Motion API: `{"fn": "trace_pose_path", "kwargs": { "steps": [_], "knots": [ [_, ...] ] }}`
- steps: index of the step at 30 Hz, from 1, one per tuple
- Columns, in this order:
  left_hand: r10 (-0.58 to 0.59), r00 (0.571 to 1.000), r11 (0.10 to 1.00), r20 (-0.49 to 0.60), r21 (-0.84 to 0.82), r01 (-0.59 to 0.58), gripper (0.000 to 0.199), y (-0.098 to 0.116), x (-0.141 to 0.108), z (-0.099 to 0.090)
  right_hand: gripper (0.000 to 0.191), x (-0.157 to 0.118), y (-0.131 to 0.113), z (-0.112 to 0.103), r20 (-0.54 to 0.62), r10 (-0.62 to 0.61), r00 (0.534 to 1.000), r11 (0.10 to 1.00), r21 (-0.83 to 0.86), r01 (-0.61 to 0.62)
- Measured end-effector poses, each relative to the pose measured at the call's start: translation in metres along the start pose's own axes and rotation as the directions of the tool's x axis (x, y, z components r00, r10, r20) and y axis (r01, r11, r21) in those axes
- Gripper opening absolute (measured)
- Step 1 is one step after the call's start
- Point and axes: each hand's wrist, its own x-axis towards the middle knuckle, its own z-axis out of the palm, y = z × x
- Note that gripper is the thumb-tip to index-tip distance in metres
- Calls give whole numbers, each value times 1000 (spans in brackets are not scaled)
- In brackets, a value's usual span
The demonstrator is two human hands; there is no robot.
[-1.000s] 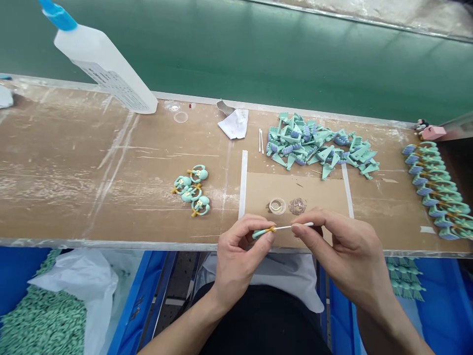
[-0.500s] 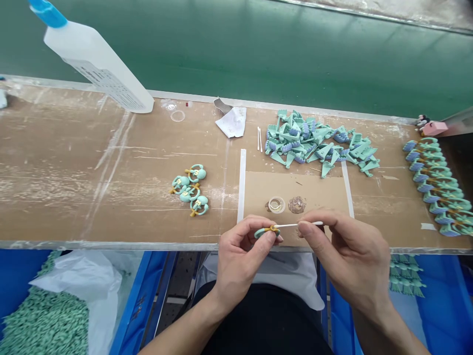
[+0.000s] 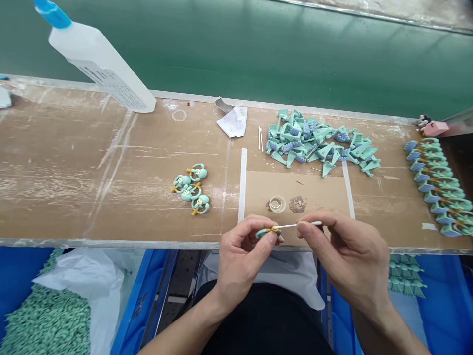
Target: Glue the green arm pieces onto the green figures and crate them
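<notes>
My left hand (image 3: 244,259) pinches a small teal moulded figure (image 3: 266,233) with yellow-orange detail, its body partly hidden by my fingers. My right hand (image 3: 345,251) holds a white cotton swab (image 3: 295,226) between thumb and fingertips, and the swab's tip rests on the figure's yellow part. Just beyond my hands, on a brown cardboard sheet (image 3: 295,186), stand a small clear cup (image 3: 277,203) with yellowish liquid and a round brownish smear (image 3: 297,204).
A white bottle with a blue cap (image 3: 96,58) lies at the back left. Teal parts lie piled (image 3: 318,143) behind the cardboard, with a row of figures (image 3: 436,187) at right and several more (image 3: 190,190) at left. Blue bins (image 3: 439,305) stand below the bench edge.
The teal figure has turned in my left hand and now shows shorter. Both hands have shifted slightly right, with the swab still on the yellow part.
</notes>
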Motion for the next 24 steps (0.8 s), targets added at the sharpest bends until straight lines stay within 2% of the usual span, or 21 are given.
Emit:
{"fn": "trace_pose_path", "kwargs": {
  "steps": [11,24],
  "knots": [
    [81,997,990,2,116,-80,10,-5,0,-5,18,0,-2,-4,40,-13,999,1000,-7,13],
    [160,987,977,26,140,-162,6,-12,0,-9,18,-1,0,-8,48,-31,998,1000,4,30]
  ]
}}
